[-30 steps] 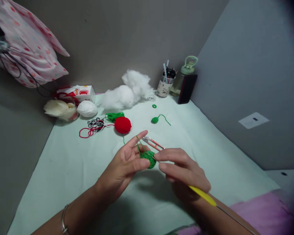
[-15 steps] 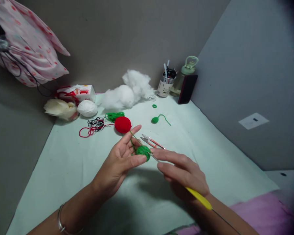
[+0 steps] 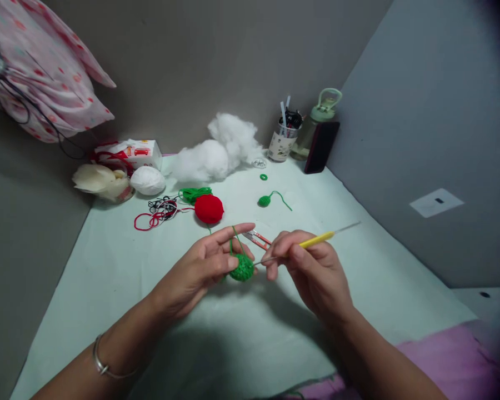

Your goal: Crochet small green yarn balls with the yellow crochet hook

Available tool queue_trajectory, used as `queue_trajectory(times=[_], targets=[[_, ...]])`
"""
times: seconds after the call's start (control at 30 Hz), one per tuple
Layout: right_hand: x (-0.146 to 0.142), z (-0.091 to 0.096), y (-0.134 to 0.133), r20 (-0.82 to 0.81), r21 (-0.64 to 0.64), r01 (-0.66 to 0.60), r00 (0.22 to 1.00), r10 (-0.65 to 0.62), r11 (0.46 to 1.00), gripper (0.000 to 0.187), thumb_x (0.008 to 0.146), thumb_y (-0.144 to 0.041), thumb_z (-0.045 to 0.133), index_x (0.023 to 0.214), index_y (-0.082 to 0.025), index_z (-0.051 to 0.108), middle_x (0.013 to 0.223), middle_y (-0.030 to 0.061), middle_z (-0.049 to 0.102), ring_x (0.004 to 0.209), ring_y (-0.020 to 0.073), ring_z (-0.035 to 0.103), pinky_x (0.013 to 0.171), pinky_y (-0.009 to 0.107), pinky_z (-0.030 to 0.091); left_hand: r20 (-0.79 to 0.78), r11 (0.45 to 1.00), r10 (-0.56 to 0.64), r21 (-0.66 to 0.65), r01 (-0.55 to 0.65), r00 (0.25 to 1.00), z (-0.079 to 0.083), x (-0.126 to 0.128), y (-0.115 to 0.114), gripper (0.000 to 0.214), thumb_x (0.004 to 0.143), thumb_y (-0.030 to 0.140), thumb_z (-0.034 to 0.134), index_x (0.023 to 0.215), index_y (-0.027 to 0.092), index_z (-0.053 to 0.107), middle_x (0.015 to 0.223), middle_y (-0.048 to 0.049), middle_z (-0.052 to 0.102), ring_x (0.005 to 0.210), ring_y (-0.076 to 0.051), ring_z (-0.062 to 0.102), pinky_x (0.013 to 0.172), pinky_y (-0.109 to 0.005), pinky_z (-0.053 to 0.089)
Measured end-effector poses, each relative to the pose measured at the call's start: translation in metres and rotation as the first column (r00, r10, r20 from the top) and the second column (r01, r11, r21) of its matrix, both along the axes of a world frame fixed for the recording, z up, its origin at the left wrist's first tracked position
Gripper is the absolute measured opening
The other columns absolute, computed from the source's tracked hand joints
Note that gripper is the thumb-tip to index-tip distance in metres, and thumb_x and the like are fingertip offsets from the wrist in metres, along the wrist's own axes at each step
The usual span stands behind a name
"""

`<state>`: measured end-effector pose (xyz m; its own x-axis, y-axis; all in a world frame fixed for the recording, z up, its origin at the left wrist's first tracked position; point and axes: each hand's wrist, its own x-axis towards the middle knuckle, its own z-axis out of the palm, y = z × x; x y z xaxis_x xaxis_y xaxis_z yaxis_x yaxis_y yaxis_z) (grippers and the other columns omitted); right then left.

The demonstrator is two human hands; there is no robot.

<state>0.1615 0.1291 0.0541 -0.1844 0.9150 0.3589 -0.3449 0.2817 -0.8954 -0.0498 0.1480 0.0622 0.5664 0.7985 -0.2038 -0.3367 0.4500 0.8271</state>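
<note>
Pinching green crochet piece (image 3: 242, 268): left hand (image 3: 208, 264) | gripping yellow-handled hook (image 3: 317, 240): right hand (image 3: 312, 266)

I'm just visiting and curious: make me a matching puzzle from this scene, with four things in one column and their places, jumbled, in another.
Things:
1. Hook
2. Green crochet piece
3. Phone
4. Snips

Places:
A. Standing in front of the bottle
B. Lying on the table, partly behind the right hand
C. Gripped in the right hand
D. Held in the left hand

Pairs: 1-C, 2-D, 3-A, 4-B
</note>
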Motion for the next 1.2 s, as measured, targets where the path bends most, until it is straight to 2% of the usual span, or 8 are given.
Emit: queue_trajectory(times=[0.13,0.37,0.6,0.73,0.87,0.93,1.03,1.2], targets=[[-0.001,-0.003,0.000,-0.026,0.029,-0.009,1.000,0.009,1.000,0.015,0.103,-0.028,0.067,0.102,-0.023,0.081,0.090,0.0027,0.080,0.067,0.0107,0.074,0.063,0.023,0.063,0.069,0.997,-0.044,-0.065,0.049,0.997,-0.001,0.002,-0.001,0.060,0.084,0.031,0.081,0.141,0.018,0.065,0.098,-0.0053,0.071,0.087,-0.021,0.073,0.085,-0.035,0.052],[0.005,-0.009,-0.002,0.068,0.079,0.070,0.995,-0.075,0.994,0.015,0.102,-0.028,0.068,0.103,-0.025,0.082,0.093,0.0032,0.079,0.073,0.0114,0.072,0.068,0.024,0.062,0.095,0.992,-0.102,-0.064,0.108,0.990,-0.004,0.002,-0.002,0.059,0.094,0.036,0.073,0.147,0.016,0.058,0.099,-0.0095,0.073,0.074,-0.018,0.072,0.065,-0.028,0.051],[0.005,-0.004,0.001,0.047,0.051,0.060,0.997,-0.062,0.997,0.015,0.101,-0.029,0.069,0.098,-0.024,0.083,0.086,0.0029,0.078,0.070,0.0129,0.071,0.069,0.028,0.062,0.162,0.986,-0.151,-0.049,0.161,0.975,-0.006,0.001,-0.002,0.044,0.100,0.036,0.065,0.139,0.016,0.067,0.078,-0.0038,0.069,0.057,-0.011,0.061,0.051,-0.022,0.042],[0.002,0.004,0.001,-0.045,-0.123,0.048,0.998,-0.054,0.991,0.018,0.098,-0.037,0.073,0.090,-0.023,0.082,0.077,0.0023,0.076,0.064,0.0128,0.067,0.063,0.026,0.059,0.148,0.994,-0.093,-0.051,0.101,0.985,-0.002,0.000,-0.002,0.047,0.094,0.036,0.078,0.137,0.019,0.070,0.090,-0.0034,0.072,0.076,-0.012,0.068,0.070,-0.023,0.051],[-0.001,0.003,-0.001,-0.085,-0.122,0.032,0.996,-0.042,0.992,0.017,0.098,-0.039,0.074,0.092,-0.025,0.083,0.078,0.0019,0.076,0.065,0.0126,0.066,0.064,0.026,0.058,0.109,0.993,-0.117,-0.010,0.119,0.987,-0.003,0.001,-0.001,0.060,0.082,0.031,0.092,0.137,0.027,0.072,0.117,-0.0052,0.076,0.110,-0.018,0.070,0.099,-0.028,0.049],[-0.001,-0.001,-0.002,-0.063,-0.084,0.034,0.997,-0.039,0.996,0.016,0.099,-0.037,0.072,0.096,-0.026,0.083,0.086,0.0023,0.078,0.068,0.0120,0.067,0.066,0.026,0.057,0.089,0.992,-0.124,0.015,0.123,0.988,-0.005,0.002,0.000,0.061,0.080,0.028,0.093,0.137,0.031,0.072,0.123,-0.0048,0.076,0.117,-0.021,0.069,0.102,-0.031,0.047],[0.000,-0.008,-0.003,0.000,-0.026,0.053,0.999,-0.053,0.998,0.015,0.102,-0.034,0.069,0.102,-0.027,0.083,0.093,0.0022,0.077,0.075,0.0116,0.068,0.069,0.026,0.057,0.056,0.994,-0.105,0.032,0.103,0.993,-0.008,0.004,0.000,0.059,0.080,0.026,0.093,0.135,0.034,0.072,0.120,-0.0029,0.076,0.114,-0.020,0.069,0.099,-0.031,0.047],[0.000,-0.012,-0.003,0.051,0.030,0.106,0.993,-0.108,0.994,0.016,0.103,-0.031,0.067,0.106,-0.028,0.082,0.092,0.0011,0.074,0.077,0.0121,0.067,0.070,0.028,0.056,0.052,0.993,-0.106,0.055,0.103,0.993,-0.009,0.006,0.001,0.053,0.083,0.032,0.091,0.132,0.028,0.073,0.114,-0.0046,0.078,0.112,-0.020,0.070,0.101,-0.033,0.046]])
